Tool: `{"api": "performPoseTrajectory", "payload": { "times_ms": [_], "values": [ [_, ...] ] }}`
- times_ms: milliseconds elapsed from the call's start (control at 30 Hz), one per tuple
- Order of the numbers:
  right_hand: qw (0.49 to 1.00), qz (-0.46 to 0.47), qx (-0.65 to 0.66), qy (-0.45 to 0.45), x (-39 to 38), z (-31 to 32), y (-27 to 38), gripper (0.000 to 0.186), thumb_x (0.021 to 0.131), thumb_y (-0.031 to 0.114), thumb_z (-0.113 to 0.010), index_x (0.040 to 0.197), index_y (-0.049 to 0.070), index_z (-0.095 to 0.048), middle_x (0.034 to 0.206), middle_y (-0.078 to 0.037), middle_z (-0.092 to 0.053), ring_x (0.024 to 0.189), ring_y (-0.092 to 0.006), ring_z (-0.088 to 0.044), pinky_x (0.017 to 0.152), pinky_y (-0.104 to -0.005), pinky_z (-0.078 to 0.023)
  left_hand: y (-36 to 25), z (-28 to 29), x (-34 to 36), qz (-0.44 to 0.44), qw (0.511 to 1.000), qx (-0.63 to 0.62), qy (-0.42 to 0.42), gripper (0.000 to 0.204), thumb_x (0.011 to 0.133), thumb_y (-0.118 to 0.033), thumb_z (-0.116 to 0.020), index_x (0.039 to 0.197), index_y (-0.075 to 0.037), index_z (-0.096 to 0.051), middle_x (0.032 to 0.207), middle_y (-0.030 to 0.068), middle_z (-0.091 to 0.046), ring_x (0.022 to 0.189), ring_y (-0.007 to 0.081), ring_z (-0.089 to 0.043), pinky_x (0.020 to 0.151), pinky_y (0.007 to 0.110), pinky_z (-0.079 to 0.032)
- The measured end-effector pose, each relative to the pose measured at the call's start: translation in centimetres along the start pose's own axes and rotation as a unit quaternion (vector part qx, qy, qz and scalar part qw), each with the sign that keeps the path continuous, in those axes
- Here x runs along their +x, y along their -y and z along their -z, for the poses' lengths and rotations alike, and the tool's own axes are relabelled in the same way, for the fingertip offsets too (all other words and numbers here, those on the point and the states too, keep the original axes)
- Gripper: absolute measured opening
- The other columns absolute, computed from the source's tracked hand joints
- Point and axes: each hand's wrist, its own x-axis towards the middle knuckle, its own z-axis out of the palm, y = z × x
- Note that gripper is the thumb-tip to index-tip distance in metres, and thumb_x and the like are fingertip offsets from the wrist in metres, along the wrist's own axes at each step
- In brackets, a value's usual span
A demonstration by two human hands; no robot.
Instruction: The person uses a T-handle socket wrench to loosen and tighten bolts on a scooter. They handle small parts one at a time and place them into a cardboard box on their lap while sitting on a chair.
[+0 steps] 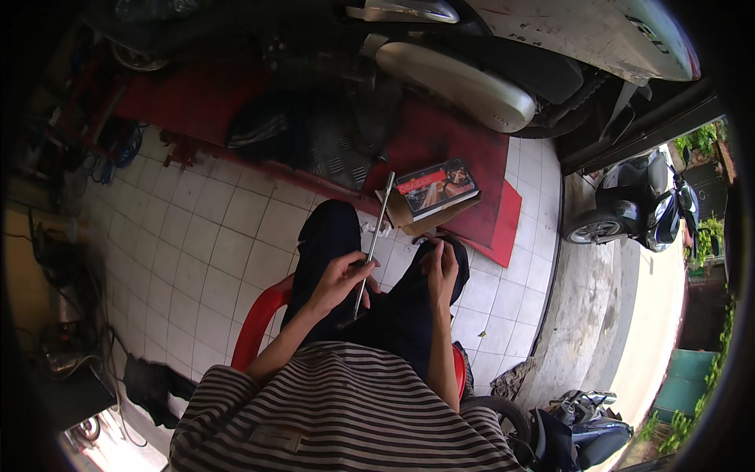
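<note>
My left hand [342,279] is closed on a long, thin silver metal rod [384,204], which stands at a slant between my knees. My right hand [440,267] is raised beside my right knee, its fingers pinched; what they hold, if anything, is too small to make out. Just beyond my knees, a printed box [436,186] rests on an open cardboard carton [440,219] on the red platform [486,165].
I sit on a red plastic chair [259,318] on white tiles [224,252]. A motorbike [456,82] stands on the platform ahead. Other motorbikes [629,204] are at the right by the pavement. A dark machine with cables [63,346] is at the left.
</note>
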Motion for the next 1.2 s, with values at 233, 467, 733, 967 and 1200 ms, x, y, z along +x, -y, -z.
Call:
{"api": "performPoseTrajectory", "payload": {
  "times_ms": [233,467,733,967,1200],
  "values": [
    [0.959,0.108,-0.007,0.263,-7.9,-0.6,7.9,0.059,0.093,0.023,-0.072,0.141,0.002,-0.045,0.115,-0.015,-0.068,0.110,-0.0245,-0.063,0.097,-0.0366,-0.048,-4.0,-2.6,3.2,-0.093,0.994,-0.013,-0.049,0.026,0.103,-0.022,-0.060,0.110,0.003,-0.060,0.075,0.0119,-0.071,0.064,0.0180,-0.071,0.062,0.026,-0.055],
    [0.986,0.054,-0.034,0.157,-8.5,-2.4,9.1,0.047,0.097,0.014,-0.067,0.135,0.000,-0.044,0.108,-0.018,-0.071,0.092,-0.0246,-0.070,0.082,-0.0338,-0.054,-3.9,-4.5,4.1,-0.128,0.986,0.081,-0.069,0.024,0.100,-0.020,-0.065,0.110,0.001,-0.062,0.080,0.0115,-0.074,0.078,0.0133,-0.072,0.070,0.025,-0.055],
    [0.990,-0.016,0.057,0.128,-8.4,-1.7,8.9,0.032,0.104,0.015,-0.055,0.128,-0.006,-0.053,0.091,-0.012,-0.074,0.077,-0.0120,-0.068,0.067,-0.0253,-0.050,-3.6,-6.0,4.1,-0.138,0.972,0.188,0.014,0.037,0.104,-0.021,-0.055,0.135,0.000,-0.058,0.090,0.0107,-0.074,0.088,0.0132,-0.071,0.078,0.027,-0.053],
    [0.990,0.063,0.046,0.119,0.6,-2.3,7.4,0.052,0.101,0.011,-0.056,0.148,-0.005,-0.042,0.109,-0.013,-0.071,0.099,-0.0155,-0.070,0.081,-0.0269,-0.058,-4.0,-4.8,13.9,-0.189,0.951,0.243,0.011,0.035,0.105,-0.026,-0.055,0.122,0.003,-0.065,0.089,0.0067,-0.073,0.078,0.0061,-0.063,0.066,0.025,-0.048],
    [0.987,0.078,0.105,0.096,4.5,-3.5,10.6,0.052,0.098,0.009,-0.059,0.145,-0.009,-0.045,0.108,-0.012,-0.071,0.096,-0.0131,-0.067,0.087,-0.0268,-0.052,-5.6,-3.6,19.0,-0.188,0.947,0.262,-0.010,0.042,0.102,-0.028,-0.059,0.131,0.003,-0.062,0.093,0.0031,-0.073,0.064,0.0005,-0.052,0.051,0.021,-0.041]
  ]
}}
